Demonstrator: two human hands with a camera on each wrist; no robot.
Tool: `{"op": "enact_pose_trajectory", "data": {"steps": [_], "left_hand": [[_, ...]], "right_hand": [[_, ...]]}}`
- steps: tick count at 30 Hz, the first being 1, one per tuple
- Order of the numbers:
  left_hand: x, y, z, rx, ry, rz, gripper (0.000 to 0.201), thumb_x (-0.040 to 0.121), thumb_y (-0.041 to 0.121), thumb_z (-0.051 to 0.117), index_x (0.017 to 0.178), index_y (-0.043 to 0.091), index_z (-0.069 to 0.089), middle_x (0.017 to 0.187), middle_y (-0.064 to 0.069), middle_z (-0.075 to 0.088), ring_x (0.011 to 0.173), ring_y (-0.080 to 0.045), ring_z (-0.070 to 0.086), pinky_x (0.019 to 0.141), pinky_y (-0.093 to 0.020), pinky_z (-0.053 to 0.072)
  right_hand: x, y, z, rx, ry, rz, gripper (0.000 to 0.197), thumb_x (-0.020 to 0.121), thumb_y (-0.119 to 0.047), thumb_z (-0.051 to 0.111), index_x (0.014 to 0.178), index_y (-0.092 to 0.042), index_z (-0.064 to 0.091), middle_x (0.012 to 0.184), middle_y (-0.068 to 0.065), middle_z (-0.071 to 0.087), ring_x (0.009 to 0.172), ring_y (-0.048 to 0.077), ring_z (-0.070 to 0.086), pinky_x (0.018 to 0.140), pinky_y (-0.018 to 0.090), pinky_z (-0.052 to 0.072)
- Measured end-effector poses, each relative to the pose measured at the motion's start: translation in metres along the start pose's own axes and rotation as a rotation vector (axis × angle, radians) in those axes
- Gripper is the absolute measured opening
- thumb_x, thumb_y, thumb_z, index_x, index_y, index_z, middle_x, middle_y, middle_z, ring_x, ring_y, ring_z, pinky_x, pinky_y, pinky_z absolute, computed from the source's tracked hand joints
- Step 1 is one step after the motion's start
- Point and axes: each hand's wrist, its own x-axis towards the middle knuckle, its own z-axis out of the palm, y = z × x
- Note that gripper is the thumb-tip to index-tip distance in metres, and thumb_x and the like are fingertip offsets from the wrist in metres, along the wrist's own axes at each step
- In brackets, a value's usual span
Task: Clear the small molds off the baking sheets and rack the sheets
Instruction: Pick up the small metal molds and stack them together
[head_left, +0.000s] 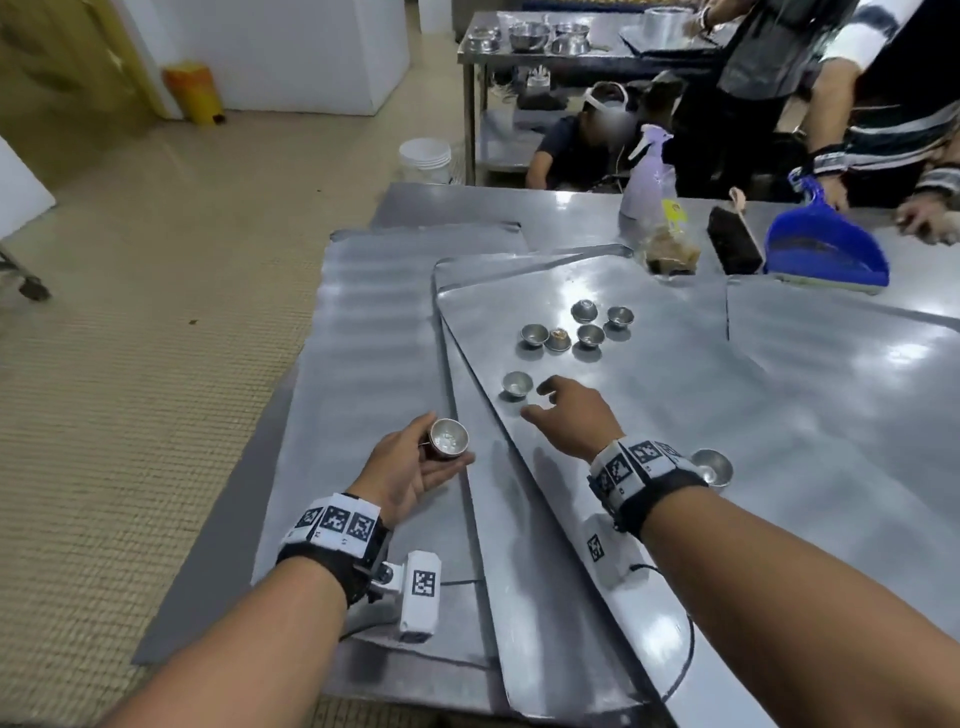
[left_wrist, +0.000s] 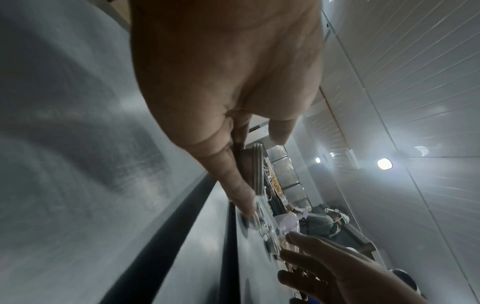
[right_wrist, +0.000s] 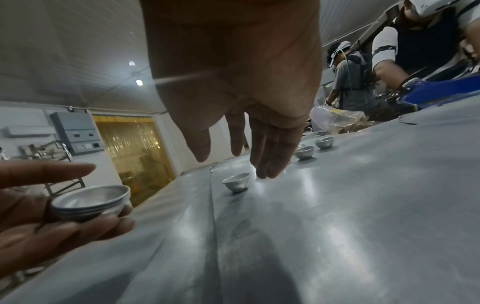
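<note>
Left hand (head_left: 415, 467): palm up over the nearest baking sheet (head_left: 363, 364), fingers and thumb curled round a nested stack of molds (head_left: 449, 439); rims showed three or so, exact count unclear.

Right hand (head_left: 571, 415): fingers relaxed and spread, holding nothing, hovering above the top baking sheet (head_left: 675, 415), fingertips just beside a single mold (head_left: 517, 384) that stood upright on that sheet.

Lone mold (head_left: 711, 465): by the right wrist, partly hidden by the wristband.

Cluster of five molds (head_left: 576, 327): farther along the top sheet, close together; one held brownish residue.

Table back edge: spray bottle (head_left: 649, 176), plastic bag (head_left: 670, 249), brush (head_left: 732, 239), blue dustpan (head_left: 826, 249).
</note>
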Motion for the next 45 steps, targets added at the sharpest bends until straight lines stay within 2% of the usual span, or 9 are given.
{"op": "enact_pose_trajectory", "data": {"steps": [4, 8, 11, 16, 21, 29, 33, 40, 45], "left_hand": [[0.016, 0.01, -0.012, 0.022, -0.046, -0.03, 0.021, 0.099, 0.016, 0.058, 0.105, -0.005, 0.06, 0.094, -0.026, 0.073, 0.081, -0.036, 0.076, 0.063, -0.031, 0.063], [0.025, 0.013, -0.023, 0.044, -0.068, -0.035, 0.017, 0.098, 0.008, 0.056, 0.103, -0.008, 0.061, 0.099, -0.029, 0.073, 0.095, -0.039, 0.074, 0.076, -0.031, 0.062], [0.027, 0.015, -0.028, 0.034, -0.058, -0.032, 0.014, 0.098, 0.007, 0.055, 0.097, -0.005, 0.062, 0.1, -0.03, 0.072, 0.093, -0.036, 0.074, 0.07, -0.028, 0.063], [0.034, 0.02, -0.026, -0.037, -0.009, -0.081, 0.023, 0.1, 0.023, 0.055, 0.103, 0.001, 0.06, 0.109, -0.026, 0.07, 0.081, -0.032, 0.077, 0.058, -0.026, 0.06], [0.045, 0.019, -0.022, -0.102, 0.013, -0.145, 0.051, 0.098, 0.042, 0.057, 0.121, -0.003, 0.058, 0.117, -0.027, 0.069, 0.093, -0.04, 0.074, 0.058, -0.031, 0.061], [0.048, 0.014, -0.021, 0.006, -0.05, -0.087, 0.015, 0.098, 0.006, 0.053, 0.105, -0.005, 0.061, 0.099, -0.027, 0.072, 0.095, -0.037, 0.074, 0.062, -0.027, 0.06], [0.047, 0.013, -0.019, 0.014, -0.045, -0.073, 0.015, 0.098, 0.004, 0.053, 0.106, -0.007, 0.06, 0.099, -0.029, 0.072, 0.095, -0.038, 0.074, 0.067, -0.029, 0.062], [0.045, 0.016, -0.016, 0.009, -0.047, -0.062, 0.016, 0.098, 0.007, 0.054, 0.103, -0.006, 0.061, 0.1, -0.029, 0.071, 0.094, -0.038, 0.074, 0.065, -0.029, 0.062], [0.046, 0.017, -0.014, 0.0, -0.042, -0.064, 0.017, 0.098, 0.008, 0.054, 0.105, -0.006, 0.061, 0.098, -0.027, 0.072, 0.093, -0.037, 0.075, 0.064, -0.029, 0.062]], "right_hand": [[0.019, -0.011, 0.004, -0.06, 0.0, 0.021, 0.052, 0.089, -0.043, 0.065, 0.134, -0.018, 0.055, 0.13, 0.007, 0.063, 0.119, 0.025, 0.059, 0.091, 0.034, 0.045], [0.048, -0.023, 0.013, -0.118, -0.037, -0.014, 0.058, 0.091, -0.039, 0.061, 0.143, -0.018, 0.046, 0.137, 0.011, 0.058, 0.123, 0.029, 0.056, 0.097, 0.036, 0.043], [0.068, -0.025, 0.026, -0.183, -0.102, -0.04, 0.063, 0.091, -0.039, 0.06, 0.148, -0.022, 0.041, 0.143, 0.008, 0.054, 0.127, 0.028, 0.053, 0.099, 0.036, 0.042], [0.085, -0.017, 0.038, -0.233, -0.073, -0.045, 0.039, 0.097, -0.03, 0.046, 0.133, -0.018, 0.056, 0.132, 0.011, 0.06, 0.12, 0.029, 0.057, 0.094, 0.036, 0.045], [0.091, -0.007, 0.041, -0.193, -0.065, -0.029, 0.043, 0.089, -0.038, 0.063, 0.123, -0.012, 0.061, 0.123, 0.014, 0.059, 0.109, 0.031, 0.059, 0.08, 0.034, 0.043], [0.093, -0.004, 0.038, -0.149, -0.066, -0.03, 0.054, 0.084, -0.047, 0.066, 0.129, -0.017, 0.061, 0.122, 0.011, 0.062, 0.108, 0.028, 0.061, 0.081, 0.031, 0.042], [0.093, -0.004, 0.035, -0.144, -0.076, -0.042, 0.06, 0.083, -0.05, 0.067, 0.133, -0.019, 0.059, 0.125, 0.01, 0.062, 0.112, 0.026, 0.061, 0.091, 0.034, 0.047], [0.092, -0.008, 0.032, -0.124, -0.071, -0.07, 0.046, 0.087, -0.042, 0.065, 0.124, -0.014, 0.066, 0.121, 0.01, 0.066, 0.109, 0.026, 0.062, 0.088, 0.034, 0.048], [0.08, -0.005, 0.037, -0.246, -0.057, -0.233, 0.031, 0.097, -0.029, 0.052, 0.12, -0.023, 0.072, 0.123, 0.007, 0.059, 0.111, 0.029, 0.061, 0.09, 0.038, 0.051]]}}
